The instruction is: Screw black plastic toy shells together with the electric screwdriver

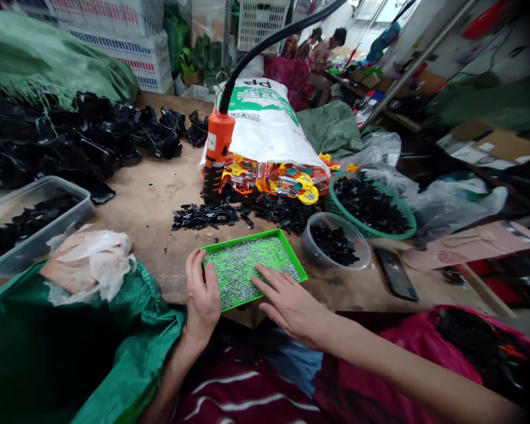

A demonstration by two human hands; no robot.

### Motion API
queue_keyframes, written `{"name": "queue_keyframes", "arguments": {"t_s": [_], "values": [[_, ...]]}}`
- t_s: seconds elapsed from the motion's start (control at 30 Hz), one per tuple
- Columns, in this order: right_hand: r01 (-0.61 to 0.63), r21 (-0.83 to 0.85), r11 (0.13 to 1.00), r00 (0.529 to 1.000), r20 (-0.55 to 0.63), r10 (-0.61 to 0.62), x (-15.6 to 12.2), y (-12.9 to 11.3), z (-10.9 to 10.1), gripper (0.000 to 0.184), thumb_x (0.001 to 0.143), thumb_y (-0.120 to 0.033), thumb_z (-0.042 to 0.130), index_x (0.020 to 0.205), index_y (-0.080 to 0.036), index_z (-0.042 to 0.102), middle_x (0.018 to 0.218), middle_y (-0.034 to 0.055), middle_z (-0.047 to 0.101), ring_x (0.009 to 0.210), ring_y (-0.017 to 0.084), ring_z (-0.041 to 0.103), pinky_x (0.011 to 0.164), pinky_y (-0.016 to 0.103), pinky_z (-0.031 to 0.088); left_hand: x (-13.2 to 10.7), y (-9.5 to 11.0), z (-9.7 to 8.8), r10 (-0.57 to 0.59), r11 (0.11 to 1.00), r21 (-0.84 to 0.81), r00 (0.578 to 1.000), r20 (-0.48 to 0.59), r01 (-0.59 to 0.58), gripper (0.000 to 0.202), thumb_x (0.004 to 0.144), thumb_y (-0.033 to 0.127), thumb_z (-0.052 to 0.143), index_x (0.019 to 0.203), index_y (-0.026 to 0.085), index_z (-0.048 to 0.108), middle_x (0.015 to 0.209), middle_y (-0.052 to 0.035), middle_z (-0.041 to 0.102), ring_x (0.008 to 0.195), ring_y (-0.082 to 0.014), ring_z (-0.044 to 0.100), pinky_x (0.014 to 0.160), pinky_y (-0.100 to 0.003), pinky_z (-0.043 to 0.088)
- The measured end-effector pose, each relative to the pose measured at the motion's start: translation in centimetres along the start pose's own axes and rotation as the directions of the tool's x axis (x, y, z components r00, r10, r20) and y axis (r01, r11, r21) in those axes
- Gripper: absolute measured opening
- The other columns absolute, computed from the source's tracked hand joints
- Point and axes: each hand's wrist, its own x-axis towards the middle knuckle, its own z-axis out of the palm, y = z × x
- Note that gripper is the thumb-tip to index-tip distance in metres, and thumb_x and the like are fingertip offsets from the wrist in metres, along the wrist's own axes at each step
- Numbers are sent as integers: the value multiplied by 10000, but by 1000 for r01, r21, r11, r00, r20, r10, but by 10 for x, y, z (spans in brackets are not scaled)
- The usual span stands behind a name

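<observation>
- The left hand (202,294) curls narrowly around the near left edge of a green tray (294,254), seeming to hold it.
- The right hand (291,307) lies wide open, fingers spread over silvery metal bits (236,277) that fill the tray.
- The tray rests at the near edge of the tabletop (145,200).
- Just beyond lie loose black plastic pieces (247,212), beside a clear bowl (335,258) and a green basket (380,234), both holding similar pieces.
- Farther off, an orange-handled tool (217,147) stands against a white sack (265,112).

The wooden tabletop (148,200) carries loose black plastic pieces (205,216), a green tray (294,254), a clear tub (335,240), a green basket (371,206), and a white sack (265,123).
</observation>
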Motion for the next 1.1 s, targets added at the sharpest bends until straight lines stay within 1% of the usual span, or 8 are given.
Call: {"name": "queue_keyframes", "arguments": {"t_s": [0.17,0.33,0.4,0.47,0.57,0.73,0.97,1.1], "values": [[-35,-32,999,999,-17,35,3,14,1,503,999,-349,382,1474,-185,364,1571,130,306,1420,305,332,1110,533,391,0,-1,0,2,1000,-12,1000,-4,-2,351,987,327,355,1251,168,523,1349,-135,502,1296,-213,454,1121,-415,359],[-201,-53,978,975,-103,195,5,32,12,569,999,-408,371,1406,-13,426,1525,257,331,1433,329,298,1148,499,353,0,1,-1,-11,1000,-8,1000,11,11,360,987,329,356,1261,159,516,1355,-139,495,1300,-212,446,1126,-411,353],[-229,-44,972,967,-127,222,8,26,12,583,996,-426,372,1418,-26,410,1533,252,318,1441,337,276,1145,518,350,0,0,-1,-15,1000,-6,1000,11,15,358,986,326,357,1265,167,515,1364,-134,489,1306,-214,442,1131,-418,346],[-157,-35,987,983,-101,153,15,12,9,569,994,-416,382,1470,-104,349,1569,188,283,1455,323,244,1139,525,351,0,-1,0,-15,1000,-1,1000,11,15,360,986,329,357,1269,170,514,1367,-134,487,1307,-217,444,1131,-422,347],[96,-6,995,995,15,-96,30,-7,2,561,985,-384,404,1503,-204,291,1603,93,237,1467,304,209,1148,536,317,0,-4,1,-12,1000,1,1000,11,12,372,988,340,350,1272,164,513,1365,-139,488,1308,-219,442,1123,-418,358],[308,62,949,945,92,-313,52,-12,-2,574,989,-389,367,1513,-180,258,1591,95,268,1470,267,205,1182,527,225,0,-5,0,-21,1000,2,1000,18,21,380,990,350,341,1271,163,516,1377,-141,476,1322,-220,429,1121,-409,364],[75,-19,997,997,4,-75,28,27,2,576,998,-358,374,1527,-185,224,1602,90,231,1464,254,237,1155,500,320,1,-1,0,-10,1000,-14,1000,10,10,365,987,338,348,1262,170,522,1355,-137,493,1301,-220,450,1117,-422,371],[-36,-53,998,995,-96,31,6,48,9,543,1006,-321,350,1492,-81,303,1573,172,279,1464,273,234,1174,483,314,1,-3,1,-20,1000,-21,1000,18,20,362,984,336,356,1269,183,519,1364,-131,485,1311,-222,439,1128,-433,356]]}}
